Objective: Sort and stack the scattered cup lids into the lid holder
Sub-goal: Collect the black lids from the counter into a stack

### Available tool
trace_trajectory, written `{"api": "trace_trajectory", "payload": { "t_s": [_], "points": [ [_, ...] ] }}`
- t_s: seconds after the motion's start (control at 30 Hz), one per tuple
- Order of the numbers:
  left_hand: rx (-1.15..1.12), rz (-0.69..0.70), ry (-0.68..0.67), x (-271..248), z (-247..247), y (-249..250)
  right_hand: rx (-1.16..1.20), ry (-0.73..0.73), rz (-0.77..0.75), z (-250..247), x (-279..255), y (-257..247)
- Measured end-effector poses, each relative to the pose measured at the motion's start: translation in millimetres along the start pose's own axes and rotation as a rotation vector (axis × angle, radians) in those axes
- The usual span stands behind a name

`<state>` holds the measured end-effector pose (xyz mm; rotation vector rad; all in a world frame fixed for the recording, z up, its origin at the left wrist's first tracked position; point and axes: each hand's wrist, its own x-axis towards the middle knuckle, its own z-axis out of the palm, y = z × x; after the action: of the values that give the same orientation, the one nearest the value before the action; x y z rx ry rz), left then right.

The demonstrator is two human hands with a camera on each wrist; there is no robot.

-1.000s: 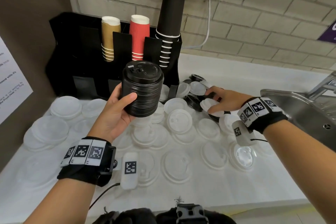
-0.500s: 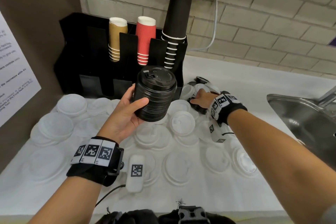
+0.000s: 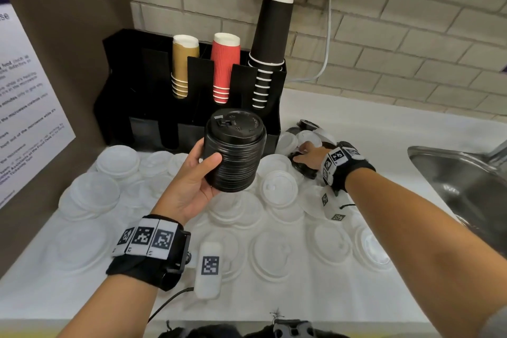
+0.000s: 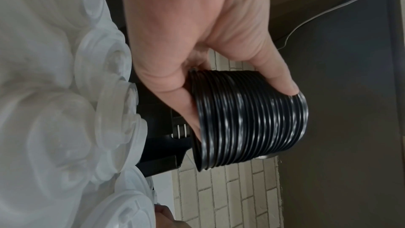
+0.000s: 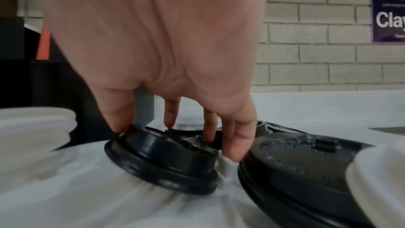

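Right of the lid holder: right hand pinching a tilted black lid; left hand gripping black lid stack in front, above white lids.

Lids before holder, sink rightward

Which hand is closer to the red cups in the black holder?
Left. The left hand holds the black lid stack just below the red cups; the right hand is farther right, down on a loose black lid.
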<state>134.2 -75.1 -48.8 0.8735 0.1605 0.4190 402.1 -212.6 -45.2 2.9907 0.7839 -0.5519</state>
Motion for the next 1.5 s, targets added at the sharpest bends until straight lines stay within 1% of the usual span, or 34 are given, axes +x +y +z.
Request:
{"api": "trace_trajectory", "payload": {
  "t_s": [0.1, 0.2, 0.33, 0.43, 0.53, 0.6, 0.7, 0.73, 0.8, 0.9, 1.0, 1.07, 1.17, 1.33, 1.5],
  "points": [
    [0.012, 0.003, 0.015, -4, 1, 1, 0.067, -0.005, -0.017, 2, 2, -1],
    [0.025, 0.005, 0.029, -8, 1, 3, 0.163, -0.044, -0.053, 6, 5, -1],
    [0.038, 0.004, 0.042, -11, 2, 4, 0.233, -0.024, -0.064, 8, 7, -1],
    [0.034, 0.004, 0.049, -11, 0, 4, 0.231, 0.013, -0.072, -7, 0, -1],
    [0.022, 0.006, 0.040, -9, -1, 2, 0.290, 0.090, -0.137, -36, -21, -1],
    [0.022, 0.003, 0.026, -7, -1, 0, 0.474, 0.110, -0.220, -52, -43, -4],
    [0.025, -0.007, 0.024, -2, 3, -2, 0.846, 0.213, -0.458, -58, -91, -18],
    [0.026, -0.012, 0.025, -1, 4, -3, 0.927, 0.252, -0.534, -56, -107, -24],
    [0.023, -0.018, 0.028, 2, 5, -5, 1.005, 0.323, -0.655, -46, -134, -33],
    [0.035, -0.014, 0.035, 4, 7, -8, 0.962, 0.417, -0.716, -31, -161, -45],
    [0.073, -0.020, 0.024, 4, 10, -11, 0.872, 0.510, -0.732, -24, -172, -50],
    [0.095, -0.024, 0.025, 4, 11, -13, 0.838, 0.537, -0.747, -24, -175, -52],
    [0.125, -0.034, 0.013, 5, 11, -17, 0.819, 0.521, -0.739, -27, -175, -53],
    [0.174, -0.061, -0.045, 7, 14, -20, 0.742, 0.481, -0.727, -30, -173, -58],
    [0.157, -0.062, -0.049, 8, 16, -22, 0.724, 0.450, -0.731, -29, -172, -57]
  ]
}}
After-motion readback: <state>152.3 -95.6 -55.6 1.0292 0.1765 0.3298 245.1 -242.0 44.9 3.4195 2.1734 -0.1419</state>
